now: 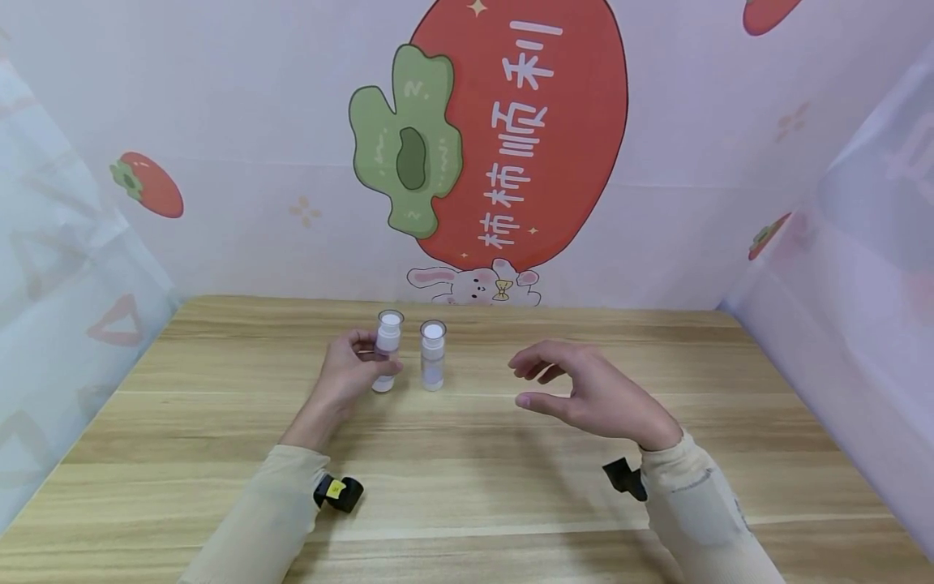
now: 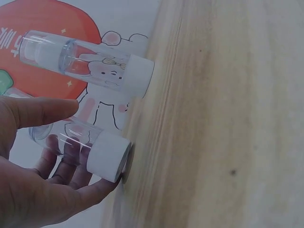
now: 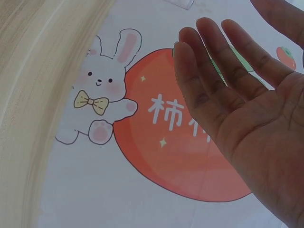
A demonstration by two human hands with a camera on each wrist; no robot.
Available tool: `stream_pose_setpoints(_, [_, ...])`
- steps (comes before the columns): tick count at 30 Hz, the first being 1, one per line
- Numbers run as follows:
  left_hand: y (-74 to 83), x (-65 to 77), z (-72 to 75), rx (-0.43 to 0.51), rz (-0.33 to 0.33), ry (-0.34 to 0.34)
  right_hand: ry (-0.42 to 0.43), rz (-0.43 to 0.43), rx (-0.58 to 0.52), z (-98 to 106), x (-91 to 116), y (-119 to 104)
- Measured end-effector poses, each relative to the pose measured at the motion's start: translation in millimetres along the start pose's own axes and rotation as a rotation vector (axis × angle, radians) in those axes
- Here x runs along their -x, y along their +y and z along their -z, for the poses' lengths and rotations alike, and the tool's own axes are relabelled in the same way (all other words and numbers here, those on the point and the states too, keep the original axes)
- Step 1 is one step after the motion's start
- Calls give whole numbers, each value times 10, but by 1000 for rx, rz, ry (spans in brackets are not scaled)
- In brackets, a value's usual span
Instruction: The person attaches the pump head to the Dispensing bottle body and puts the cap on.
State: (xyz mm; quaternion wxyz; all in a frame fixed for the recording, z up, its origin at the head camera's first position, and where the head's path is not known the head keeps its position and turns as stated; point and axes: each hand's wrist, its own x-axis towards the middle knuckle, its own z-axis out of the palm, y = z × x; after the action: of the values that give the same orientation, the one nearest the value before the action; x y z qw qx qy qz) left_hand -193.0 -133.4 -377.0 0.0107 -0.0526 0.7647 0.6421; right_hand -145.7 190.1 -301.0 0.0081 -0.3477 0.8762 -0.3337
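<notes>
Two slim clear bottles with white bases and white necks under clear caps stand side by side on the wooden table [image 1: 467, 478]. My left hand [image 1: 349, 369] holds the left bottle [image 1: 389, 331], thumb on the near side and fingers curled behind it. In the left wrist view, that bottle's white base [image 2: 108, 154] is right at the tabletop, with a dark shadow beside it. The other bottle [image 1: 433, 357] stands upright just to its right, apart from the hand. Over the table's right half, my right hand [image 1: 587, 393] hovers with relaxed, slightly bent fingers and holds nothing.
A white sheet printed with a large red persimmon [image 1: 554, 154] and a rabbit [image 1: 477, 284] hangs behind the table's back edge. More sheeting [image 1: 876, 268] closes in the right side, and the left side has the same. Black camera straps sit at both wrists.
</notes>
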Motion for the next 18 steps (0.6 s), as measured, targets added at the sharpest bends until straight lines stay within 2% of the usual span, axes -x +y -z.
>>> stream_pose_setpoints(7, [-17, -15, -5, -37, 8, 1, -11, 6, 5, -10, -7, 2])
stream_pose_setpoints(18, [-28, -10, 0, -39, 13, -7, -25, 11, 4, -17, -14, -4])
